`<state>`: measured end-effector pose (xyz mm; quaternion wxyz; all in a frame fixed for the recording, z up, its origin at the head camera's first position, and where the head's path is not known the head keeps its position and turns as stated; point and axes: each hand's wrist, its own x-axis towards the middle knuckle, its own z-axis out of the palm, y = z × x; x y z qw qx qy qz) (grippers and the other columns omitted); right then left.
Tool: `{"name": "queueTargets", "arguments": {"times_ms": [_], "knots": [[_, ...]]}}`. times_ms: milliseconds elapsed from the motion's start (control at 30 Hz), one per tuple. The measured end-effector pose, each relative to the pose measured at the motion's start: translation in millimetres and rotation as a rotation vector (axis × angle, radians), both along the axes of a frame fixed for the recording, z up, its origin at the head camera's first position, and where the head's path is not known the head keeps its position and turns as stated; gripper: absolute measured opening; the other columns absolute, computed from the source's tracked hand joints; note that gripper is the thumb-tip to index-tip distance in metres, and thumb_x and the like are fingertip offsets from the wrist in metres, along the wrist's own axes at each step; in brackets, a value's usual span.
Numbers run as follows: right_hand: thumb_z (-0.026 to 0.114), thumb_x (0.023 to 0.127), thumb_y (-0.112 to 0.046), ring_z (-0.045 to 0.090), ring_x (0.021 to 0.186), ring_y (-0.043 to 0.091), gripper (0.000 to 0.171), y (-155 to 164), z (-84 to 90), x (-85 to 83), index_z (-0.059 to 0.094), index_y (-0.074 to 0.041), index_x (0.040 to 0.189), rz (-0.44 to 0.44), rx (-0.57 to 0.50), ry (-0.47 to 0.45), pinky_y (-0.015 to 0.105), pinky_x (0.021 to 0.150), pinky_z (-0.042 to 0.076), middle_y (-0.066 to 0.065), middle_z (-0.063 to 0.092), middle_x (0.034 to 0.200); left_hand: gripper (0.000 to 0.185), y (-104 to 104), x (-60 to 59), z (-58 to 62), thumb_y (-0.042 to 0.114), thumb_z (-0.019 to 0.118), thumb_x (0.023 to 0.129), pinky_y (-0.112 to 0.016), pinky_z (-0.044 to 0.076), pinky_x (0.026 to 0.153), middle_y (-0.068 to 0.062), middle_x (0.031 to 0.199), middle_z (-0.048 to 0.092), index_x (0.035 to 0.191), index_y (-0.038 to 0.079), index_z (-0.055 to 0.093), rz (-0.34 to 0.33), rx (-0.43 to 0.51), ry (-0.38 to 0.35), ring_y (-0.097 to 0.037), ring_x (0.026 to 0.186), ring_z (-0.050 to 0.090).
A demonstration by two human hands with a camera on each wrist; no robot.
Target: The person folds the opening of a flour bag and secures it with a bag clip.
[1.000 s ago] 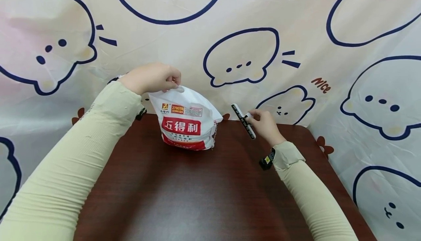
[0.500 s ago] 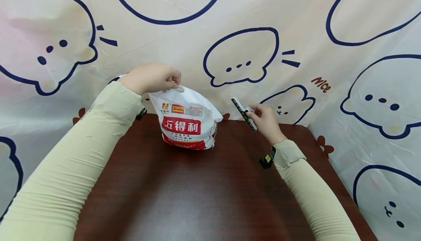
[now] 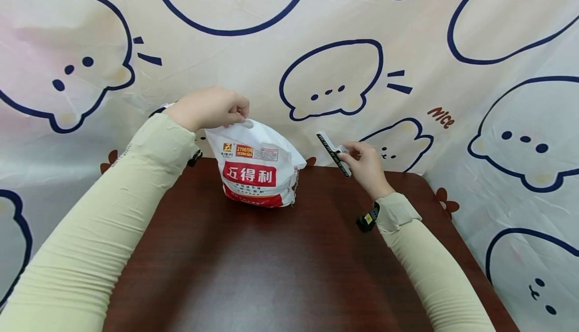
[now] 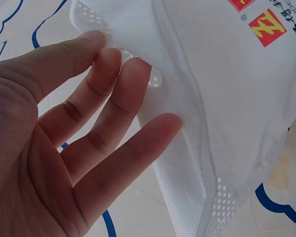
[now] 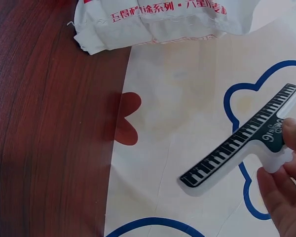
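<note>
Your right hand (image 3: 367, 167) has lifted the piano-key clip (image 3: 333, 154) slightly up and left, pinched at its handle. Left hand (image 3: 209, 106) unchanged, pinching the flour bag (image 3: 256, 170) top, far-centre on counter (image 3: 280, 261).

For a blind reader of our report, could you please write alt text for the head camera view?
A person's left hand pinches the top edge of a white bag with red print standing on a dark wooden table, while the right hand holds a bag clip with a piano-key pattern beside it. A cartoon-print cloth hangs behind.
</note>
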<state>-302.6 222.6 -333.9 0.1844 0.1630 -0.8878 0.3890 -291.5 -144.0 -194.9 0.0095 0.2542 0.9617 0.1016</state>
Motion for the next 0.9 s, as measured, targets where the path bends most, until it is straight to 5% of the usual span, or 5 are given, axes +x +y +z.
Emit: {"name": "queueTargets", "arguments": {"times_ms": [267,900], "knots": [[0.076,0.09,-0.006,0.067,0.09,0.025,0.022,-1.7,-0.3,1.5,0.075,0.002,0.111,0.006,-0.038,0.069,0.015,0.07,0.048,0.015,0.07,0.104,0.011,-0.2,-1.0,-1.2,0.013,0.058,0.101,-0.043,0.056,0.079,-0.014,0.105,0.067,0.106,0.009,0.067,-0.002,0.0,-0.003,-0.031,0.093,0.062],[0.077,0.088,-0.003,0.064,0.08,0.016,0.016,-6.1,-0.5,2.6,0.077,0.0,0.104,0.055,-0.103,0.078,0.015,0.064,0.05,0.013,0.07,0.096,0.011,-0.7,-1.7,-2.5,0.014,0.058,0.101,-0.043,0.056,0.078,-0.015,0.106,0.067,0.107,0.009,0.067,0.004,0.003,0.0,-0.031,0.092,0.062]]}}
